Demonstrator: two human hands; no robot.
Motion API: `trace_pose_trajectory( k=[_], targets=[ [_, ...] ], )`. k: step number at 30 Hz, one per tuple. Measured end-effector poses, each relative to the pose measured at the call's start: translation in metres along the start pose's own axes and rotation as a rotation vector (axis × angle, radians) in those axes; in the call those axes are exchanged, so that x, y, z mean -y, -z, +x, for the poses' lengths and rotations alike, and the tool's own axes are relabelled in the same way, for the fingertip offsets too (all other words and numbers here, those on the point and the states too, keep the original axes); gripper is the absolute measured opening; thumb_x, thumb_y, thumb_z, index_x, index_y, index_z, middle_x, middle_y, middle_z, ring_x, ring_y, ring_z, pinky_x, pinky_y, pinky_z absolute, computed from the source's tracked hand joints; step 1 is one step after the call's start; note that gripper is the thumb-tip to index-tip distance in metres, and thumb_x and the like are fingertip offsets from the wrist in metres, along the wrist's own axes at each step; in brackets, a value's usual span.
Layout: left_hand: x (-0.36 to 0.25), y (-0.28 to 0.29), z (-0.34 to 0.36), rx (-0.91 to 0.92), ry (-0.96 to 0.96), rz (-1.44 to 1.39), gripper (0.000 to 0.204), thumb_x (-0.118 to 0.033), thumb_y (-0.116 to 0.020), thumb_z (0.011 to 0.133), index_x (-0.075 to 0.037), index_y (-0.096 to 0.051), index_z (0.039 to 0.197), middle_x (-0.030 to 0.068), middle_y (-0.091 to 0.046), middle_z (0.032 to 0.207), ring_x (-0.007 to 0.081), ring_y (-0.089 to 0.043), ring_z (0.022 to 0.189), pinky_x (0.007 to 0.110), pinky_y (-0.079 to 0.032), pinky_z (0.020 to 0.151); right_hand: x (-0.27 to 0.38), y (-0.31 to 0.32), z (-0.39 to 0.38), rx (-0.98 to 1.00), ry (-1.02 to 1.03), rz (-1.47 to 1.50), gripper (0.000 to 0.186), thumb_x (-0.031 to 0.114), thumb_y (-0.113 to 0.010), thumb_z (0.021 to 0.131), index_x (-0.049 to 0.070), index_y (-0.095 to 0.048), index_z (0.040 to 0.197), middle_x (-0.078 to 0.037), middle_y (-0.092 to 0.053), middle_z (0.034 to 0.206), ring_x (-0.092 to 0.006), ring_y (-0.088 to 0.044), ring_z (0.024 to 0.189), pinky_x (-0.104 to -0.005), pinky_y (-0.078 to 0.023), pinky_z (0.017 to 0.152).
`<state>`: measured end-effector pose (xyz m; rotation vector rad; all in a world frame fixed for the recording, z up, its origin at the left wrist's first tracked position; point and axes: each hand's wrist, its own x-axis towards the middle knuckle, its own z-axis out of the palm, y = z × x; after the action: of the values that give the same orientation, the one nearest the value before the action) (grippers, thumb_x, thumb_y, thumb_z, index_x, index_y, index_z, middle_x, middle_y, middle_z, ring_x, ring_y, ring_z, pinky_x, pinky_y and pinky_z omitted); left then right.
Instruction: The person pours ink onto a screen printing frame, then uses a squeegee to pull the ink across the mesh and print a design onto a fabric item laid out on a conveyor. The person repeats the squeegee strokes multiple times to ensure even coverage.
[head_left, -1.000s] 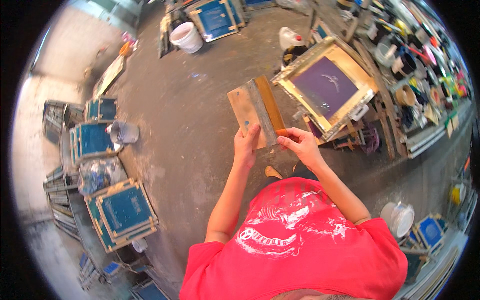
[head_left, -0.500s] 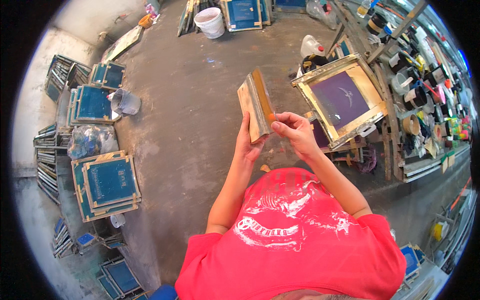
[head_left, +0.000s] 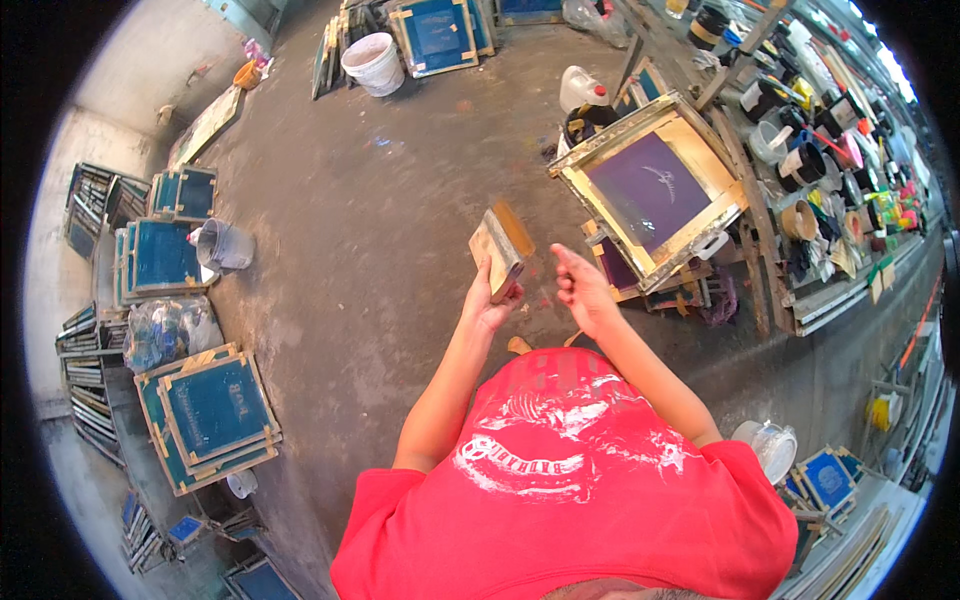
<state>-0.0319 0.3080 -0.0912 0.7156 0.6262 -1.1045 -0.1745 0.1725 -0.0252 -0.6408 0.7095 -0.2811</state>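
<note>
In my left hand (head_left: pixel 490 305) is a short squeegee (head_left: pixel 500 247) with a pale wooden handle and an amber blade pointing away from me. My fingers wrap round the handle. My right hand (head_left: pixel 585 288) is a little to the right, apart from the squeegee, its fingers loosely open with nothing visible in them. Just beyond it, a printing screen (head_left: pixel 650 190) with purple mesh and a taped yellowish frame rests at a tilt.
Stacks of blue screens (head_left: pixel 222 410) and a grey bucket (head_left: pixel 226 243) line the left. A white bucket (head_left: pixel 372 60) stands at the back. A wooden rack (head_left: pixel 760 230) holds crowded ink pots (head_left: pixel 798 165) on the right. A lidded pail (head_left: pixel 770 450) is near my right elbow.
My right hand has let go of the squeegee's blade and drawn away to the right. The squeegee, still in my left hand, has tilted and sits lower.
</note>
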Motion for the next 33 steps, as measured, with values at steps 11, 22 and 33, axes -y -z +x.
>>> trace_pose_trajectory(
  k=[11,22,33],
  targets=[
    [-0.052,0.01,0.051,-0.108,0.027,-0.24,0.046,-0.049,-0.071,0.093,-0.009,-0.061,0.112,0.0064,-0.059,0.09,0.0209,-0.052,0.078,0.037,-0.048,0.073,0.054,0.187,0.037,-0.971,0.379,0.064,0.039,0.036,-0.089,0.08,0.016,-0.056,0.087,0.005,-0.045,0.07,-0.0046,-0.044,0.057,-0.0219,-0.034,0.045],
    [-0.135,0.02,0.102,-0.375,0.0,-0.104,0.053,-0.053,-0.078,0.085,-0.013,-0.062,0.115,0.0049,-0.053,0.093,0.0204,-0.049,0.086,0.036,-0.047,0.077,0.087,0.358,0.122,-0.909,0.347,0.233,0.081,0.061,-0.072,0.088,0.01,-0.048,0.146,-0.012,-0.055,0.141,-0.0319,-0.046,0.136,-0.0518,-0.035,0.112],
    [-0.205,-0.012,0.136,-0.385,-0.146,0.259,0.046,-0.052,-0.07,0.094,-0.02,-0.06,0.126,0.0005,-0.066,0.109,0.0171,-0.058,0.094,0.035,-0.045,0.08,0.1,0.308,0.141,-1.248,0.332,0.2,0.098,0.07,-0.061,0.09,0.002,-0.035,0.156,-0.019,-0.042,0.156,-0.0374,-0.049,0.137,-0.0517,-0.041,0.111]
  ],
)
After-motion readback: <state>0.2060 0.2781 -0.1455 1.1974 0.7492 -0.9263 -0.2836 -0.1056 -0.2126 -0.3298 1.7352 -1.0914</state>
